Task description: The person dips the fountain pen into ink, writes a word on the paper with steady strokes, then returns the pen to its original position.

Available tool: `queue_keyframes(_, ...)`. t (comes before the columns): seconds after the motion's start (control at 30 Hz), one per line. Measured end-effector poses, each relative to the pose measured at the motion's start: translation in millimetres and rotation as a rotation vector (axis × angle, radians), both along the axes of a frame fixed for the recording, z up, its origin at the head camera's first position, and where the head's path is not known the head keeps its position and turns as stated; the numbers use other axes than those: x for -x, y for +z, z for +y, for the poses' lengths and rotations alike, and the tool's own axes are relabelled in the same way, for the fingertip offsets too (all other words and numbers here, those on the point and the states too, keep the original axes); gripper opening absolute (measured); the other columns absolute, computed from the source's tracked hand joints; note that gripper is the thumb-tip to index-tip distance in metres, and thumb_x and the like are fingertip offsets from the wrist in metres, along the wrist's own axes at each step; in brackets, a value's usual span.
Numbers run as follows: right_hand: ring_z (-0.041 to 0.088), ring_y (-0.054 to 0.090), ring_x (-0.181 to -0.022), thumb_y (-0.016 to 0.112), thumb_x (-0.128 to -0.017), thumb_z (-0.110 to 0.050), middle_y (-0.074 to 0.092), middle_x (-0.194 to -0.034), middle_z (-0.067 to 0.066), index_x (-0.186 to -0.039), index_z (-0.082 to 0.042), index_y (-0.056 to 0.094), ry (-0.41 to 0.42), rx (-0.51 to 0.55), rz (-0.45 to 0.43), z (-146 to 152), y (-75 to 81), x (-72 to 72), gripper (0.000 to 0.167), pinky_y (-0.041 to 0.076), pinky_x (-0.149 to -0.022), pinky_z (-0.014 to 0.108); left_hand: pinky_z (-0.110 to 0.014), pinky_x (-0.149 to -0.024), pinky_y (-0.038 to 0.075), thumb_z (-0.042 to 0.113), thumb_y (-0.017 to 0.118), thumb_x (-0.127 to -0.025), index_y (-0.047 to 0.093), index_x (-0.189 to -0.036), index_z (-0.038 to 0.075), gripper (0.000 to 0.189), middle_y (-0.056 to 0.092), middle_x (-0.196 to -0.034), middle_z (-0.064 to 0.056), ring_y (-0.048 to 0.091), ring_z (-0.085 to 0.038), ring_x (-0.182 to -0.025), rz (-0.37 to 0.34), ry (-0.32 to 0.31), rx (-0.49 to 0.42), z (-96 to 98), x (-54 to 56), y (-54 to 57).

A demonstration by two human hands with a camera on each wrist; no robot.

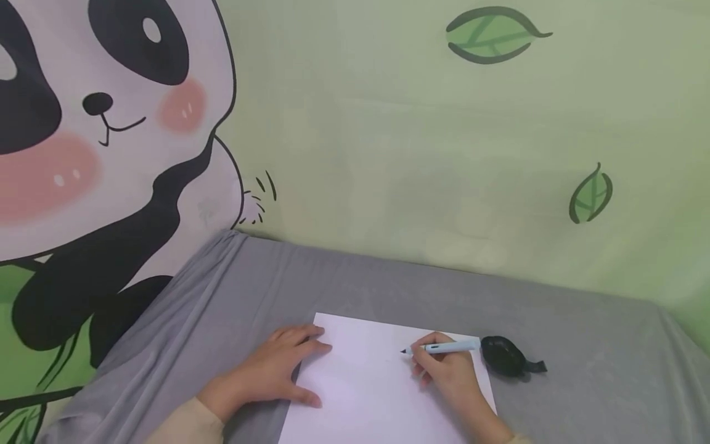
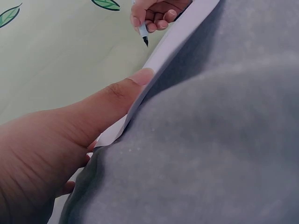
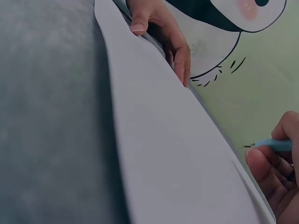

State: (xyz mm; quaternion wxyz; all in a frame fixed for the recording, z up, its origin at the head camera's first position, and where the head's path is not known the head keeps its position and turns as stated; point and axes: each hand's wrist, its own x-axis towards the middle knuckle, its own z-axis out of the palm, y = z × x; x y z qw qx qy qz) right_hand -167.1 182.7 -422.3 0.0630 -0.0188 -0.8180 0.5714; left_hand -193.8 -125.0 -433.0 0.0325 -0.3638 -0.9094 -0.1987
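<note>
A white sheet of paper lies on the grey cloth in the head view. My left hand rests on its left edge, fingers spread and thumb apart; in the left wrist view the thumb lies along the paper's edge. My right hand pinches a light blue pen over the right part of the sheet. The dark pen tip points left, close over the paper. In the right wrist view the pen shows between thumb and fingers. No marks show on the paper.
A glossy black rounded object with a short tail lies just right of the paper, by the pen's back end. Grey cloth covers the surface. Behind it hangs a pale green backdrop with a printed panda and leaves.
</note>
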Motion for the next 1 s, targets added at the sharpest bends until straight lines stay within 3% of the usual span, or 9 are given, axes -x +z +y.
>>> queue_keyframes(0.27, 0.013, 0.054, -0.042, 0.064, -0.088, -0.005, 0.062, -0.060, 0.007, -0.085, -0.002, 0.062, -0.016, -0.081, 0.012, 0.2, -4.8, 1.4, 0.004, 0.048, -0.048, 0.021, -0.053, -0.104, 0.037, 0.068, 0.071, -0.067, 0.059, -0.129, 0.021, 0.078, 0.051, -0.140, -0.008, 0.048, -0.030, -0.128, 0.037, -0.002, 0.021, 1.0, 1.6, 0.5)
queue_keyframes(0.77, 0.012, 0.053, -0.043, 0.063, -0.089, -0.007, 0.062, -0.060, 0.006, -0.086, -0.002, 0.061, 0.013, -0.078, 0.006, -1.6, -4.8, 2.2, 0.005, 0.048, -0.048, 0.022, -0.052, -0.107, 0.034, 0.065, 0.074, -0.066, 0.059, -0.130, 0.021, 0.079, 0.049, -0.143, -0.007, 0.045, -0.029, -0.132, -0.005, 0.014, 0.002, 0.2, 1.9, 1.3)
queue_keyframes(1.0, 0.012, 0.053, -0.043, 0.062, -0.089, -0.004, 0.061, -0.060, 0.007, -0.084, -0.002, 0.061, 0.033, -0.080, 0.006, -2.1, -4.1, 2.3, 0.006, 0.048, -0.048, 0.021, -0.052, -0.105, 0.036, 0.067, 0.072, -0.067, 0.059, -0.129, 0.020, 0.078, 0.050, -0.141, -0.007, 0.047, -0.030, -0.129, 0.026, 0.005, -0.004, -0.5, 0.2, 0.8)
